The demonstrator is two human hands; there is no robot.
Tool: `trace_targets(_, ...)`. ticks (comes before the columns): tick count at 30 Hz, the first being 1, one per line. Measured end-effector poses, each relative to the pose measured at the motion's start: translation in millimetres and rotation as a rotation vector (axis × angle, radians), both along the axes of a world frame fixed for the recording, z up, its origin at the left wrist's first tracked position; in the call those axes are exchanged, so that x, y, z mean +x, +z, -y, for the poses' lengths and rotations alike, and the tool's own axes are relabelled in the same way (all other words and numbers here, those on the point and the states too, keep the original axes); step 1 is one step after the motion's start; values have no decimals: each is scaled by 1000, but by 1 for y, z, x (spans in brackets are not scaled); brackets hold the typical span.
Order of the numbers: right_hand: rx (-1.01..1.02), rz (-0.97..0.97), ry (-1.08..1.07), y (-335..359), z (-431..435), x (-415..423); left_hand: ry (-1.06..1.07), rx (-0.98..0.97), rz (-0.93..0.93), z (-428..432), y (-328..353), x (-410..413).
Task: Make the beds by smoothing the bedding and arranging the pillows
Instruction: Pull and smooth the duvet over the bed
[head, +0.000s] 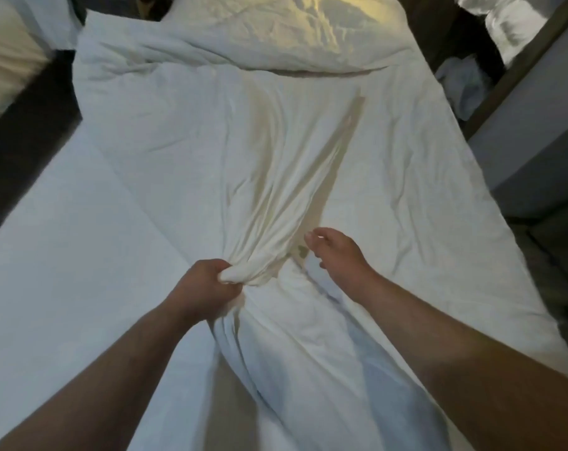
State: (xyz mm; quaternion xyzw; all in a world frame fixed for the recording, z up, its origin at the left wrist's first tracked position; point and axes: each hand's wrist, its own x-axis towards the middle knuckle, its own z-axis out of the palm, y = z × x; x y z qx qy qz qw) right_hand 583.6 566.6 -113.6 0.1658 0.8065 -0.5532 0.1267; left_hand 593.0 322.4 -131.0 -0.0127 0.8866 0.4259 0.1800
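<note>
Tightly clutched a fold of crumpled white fabric duvet (276,151) mid-bed in the left hand (207,283), right hand (336,252) loose-fingered and empty beside; probably risked dragging it crooked by a one-sided tug.

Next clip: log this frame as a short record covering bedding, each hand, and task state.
duvet: white, wrinkled, gathered into a bunch mid-bed
left hand: grips the bunch
right hand: fingers relaxed, holds nothing, just right of the bunch
crumpled heap: at the head of the bed, lit yellow
sheet: uncovered left of the duvet
task state: smoothing not yet done
</note>
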Motion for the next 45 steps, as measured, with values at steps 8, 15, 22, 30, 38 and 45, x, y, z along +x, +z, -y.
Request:
trace_targets(8,-30,86,-160,-12,82,-50,-169,130,312,41,0,43)
trace_targets(15,-131,126,-51,-5,144,-15,-157,-129,47,94,38,-29)
trace_targets(22,-232,253,271,-7,216,48,74,-310,47,109,14,-81)
trace_targets(30,-234,166,98,-5,201,42,68,-307,-94,146,-17,-64)
trace_targets(38,-241,231,-230,-29,183,-18,104,-193,-99,148,-22,-65)
trace_targets(45,-466,225,-366,-32,197,-49,63,-32,-12,164,-9,-70)
